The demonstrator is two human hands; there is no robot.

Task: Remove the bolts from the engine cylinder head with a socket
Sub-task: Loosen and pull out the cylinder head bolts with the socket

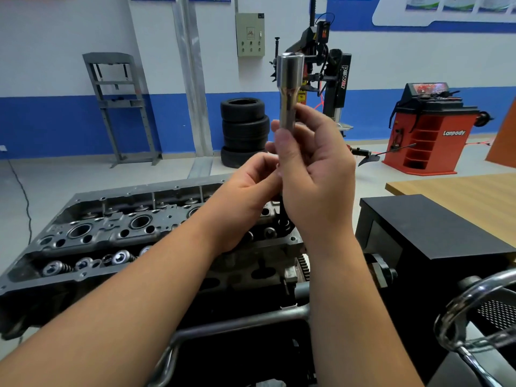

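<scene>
The right hand (315,174) grips a long chrome socket (289,90) upright, well above the cylinder head's (111,233) right end — fingers wrapped round its lower shaft. The left hand (245,196) curls in just beside it, seemingly pinching something dark at the socket's foot — perhaps a bolt, though the fingers hide it. Stacked tyres (244,129) stand beyond.

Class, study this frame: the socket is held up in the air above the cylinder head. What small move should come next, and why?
Probably lower the socket toward the cylinder head. The right hand grips it upright, well above the head, with the left hand at its lower end, where something dark hangs that I cannot identify. The socket is on no bolt yet, so nothing can be loosened.
</scene>
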